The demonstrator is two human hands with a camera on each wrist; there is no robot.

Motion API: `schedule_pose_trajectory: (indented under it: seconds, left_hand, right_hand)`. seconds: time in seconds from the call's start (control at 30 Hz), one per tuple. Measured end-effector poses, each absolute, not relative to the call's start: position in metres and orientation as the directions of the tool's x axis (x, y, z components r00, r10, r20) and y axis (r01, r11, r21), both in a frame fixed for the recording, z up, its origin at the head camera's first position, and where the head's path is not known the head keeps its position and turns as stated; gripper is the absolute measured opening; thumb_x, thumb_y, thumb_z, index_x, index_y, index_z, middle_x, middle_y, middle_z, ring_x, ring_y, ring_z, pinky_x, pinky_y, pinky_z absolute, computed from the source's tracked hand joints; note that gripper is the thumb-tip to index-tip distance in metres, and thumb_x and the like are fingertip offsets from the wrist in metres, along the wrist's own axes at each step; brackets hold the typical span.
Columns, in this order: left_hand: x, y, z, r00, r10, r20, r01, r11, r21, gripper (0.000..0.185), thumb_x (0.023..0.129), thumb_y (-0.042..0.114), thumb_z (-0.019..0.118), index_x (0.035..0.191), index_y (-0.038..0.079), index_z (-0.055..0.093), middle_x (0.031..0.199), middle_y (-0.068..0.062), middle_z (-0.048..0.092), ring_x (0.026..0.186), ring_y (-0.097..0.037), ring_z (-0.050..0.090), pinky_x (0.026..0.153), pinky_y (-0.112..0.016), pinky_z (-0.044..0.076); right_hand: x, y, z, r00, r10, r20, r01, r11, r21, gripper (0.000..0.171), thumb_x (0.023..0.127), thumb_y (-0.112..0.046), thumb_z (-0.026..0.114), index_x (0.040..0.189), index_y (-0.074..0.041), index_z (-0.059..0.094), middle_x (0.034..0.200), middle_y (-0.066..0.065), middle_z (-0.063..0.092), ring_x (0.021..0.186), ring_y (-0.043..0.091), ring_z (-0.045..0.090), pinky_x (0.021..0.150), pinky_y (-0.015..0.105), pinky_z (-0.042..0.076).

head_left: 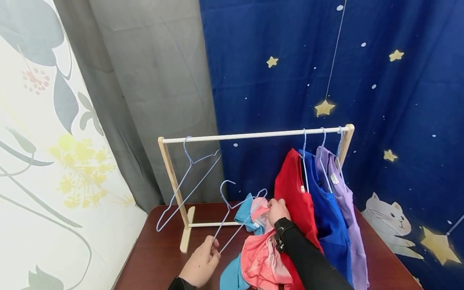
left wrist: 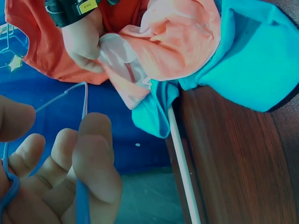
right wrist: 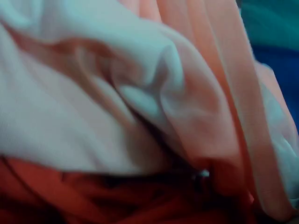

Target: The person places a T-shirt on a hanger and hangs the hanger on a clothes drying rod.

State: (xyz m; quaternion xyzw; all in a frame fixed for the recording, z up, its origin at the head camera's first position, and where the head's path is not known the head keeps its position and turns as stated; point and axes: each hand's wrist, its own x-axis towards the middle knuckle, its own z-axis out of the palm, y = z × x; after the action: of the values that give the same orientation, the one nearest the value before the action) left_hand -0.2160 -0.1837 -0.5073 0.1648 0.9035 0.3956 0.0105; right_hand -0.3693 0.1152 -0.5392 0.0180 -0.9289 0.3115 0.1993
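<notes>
My left hand [head_left: 202,259] holds a thin pale-blue clothes hanger [head_left: 229,206] by one lower end, its hook upward. In the left wrist view the hanger's wire runs between the thumb and fingers. My right hand [head_left: 278,211] pinches the upper edge of a coral-pink garment [head_left: 264,257], whose paler inside shows near the neck. The hanger's far end lies by that opening; whether it is inside the cloth I cannot tell. A turquoise garment [left wrist: 252,51] lies under and beside the coral one. Pink fabric [right wrist: 93,116] fills the right wrist view, hiding the fingers there.
A wooden rack [head_left: 232,137] stands on the dark red-brown table [head_left: 145,257]. One bare hanger [head_left: 190,163] hangs at its left. Red [head_left: 295,189], blue [head_left: 326,213] and lilac [head_left: 342,193] garments hang at the right, close to my right arm. Curtains [head_left: 152,80] stand behind.
</notes>
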Motion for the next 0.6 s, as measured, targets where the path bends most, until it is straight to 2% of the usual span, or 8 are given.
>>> schedule_pose_trajectory:
  seconds: [0.1, 0.2, 0.4, 0.6]
  left_hand:
    - [-0.213, -0.185, -0.506, -0.938, 0.331, 0.101, 0.299, 0.628, 0.719, 0.017, 0.097, 0.014, 0.059, 0.11, 0.01, 0.049, 0.082, 0.005, 0.054, 0.067, -0.007, 0.052, 0.059, -0.029, 0.042]
    - [-0.209, -0.186, -0.505, -0.933, 0.349, 0.091, 0.305, 0.627, 0.717, 0.017, 0.097, 0.016, 0.061, 0.109, 0.011, 0.05, 0.081, 0.006, 0.053, 0.066, -0.006, 0.051, 0.058, -0.028, 0.041]
    - [-0.206, -0.186, -0.502, -0.924, 0.375, 0.079, 0.313, 0.619, 0.72, 0.016, 0.097, 0.016, 0.062, 0.107, 0.011, 0.05, 0.08, 0.005, 0.053, 0.068, -0.007, 0.051, 0.059, -0.028, 0.042]
    - [-0.204, -0.186, -0.5, -0.916, 0.4, 0.037, 0.298, 0.614, 0.73, 0.015, 0.097, 0.019, 0.063, 0.105, 0.016, 0.05, 0.077, 0.005, 0.053, 0.065, -0.008, 0.05, 0.057, -0.029, 0.042]
  right_hand:
    - [-0.367, 0.121, -0.533, -0.932, 0.07, 0.354, -0.142, 0.831, -0.538, 0.013, 0.076, 0.001, 0.069, 0.088, -0.002, 0.066, 0.085, 0.021, 0.058, 0.081, 0.042, 0.061, 0.076, 0.05, 0.051]
    - [-0.363, 0.125, -0.526, -0.923, 0.1, 0.372, -0.133, 0.824, -0.551, 0.005, 0.081, 0.001, 0.066, 0.086, -0.001, 0.066, 0.08, 0.02, 0.065, 0.081, 0.042, 0.063, 0.074, 0.05, 0.051]
    - [-0.362, 0.129, -0.509, -0.865, 0.262, 0.428, -0.133, 0.703, -0.699, 0.005, 0.091, 0.0, 0.053, 0.087, -0.001, 0.057, 0.078, 0.022, 0.066, 0.078, 0.044, 0.065, 0.072, 0.052, 0.051]
    - [-0.362, 0.13, -0.504, -0.869, 0.311, 0.386, -0.122, 0.62, -0.775, 0.005, 0.093, 0.0, 0.047, 0.092, -0.001, 0.051, 0.074, 0.022, 0.062, 0.075, 0.045, 0.063, 0.07, 0.054, 0.05]
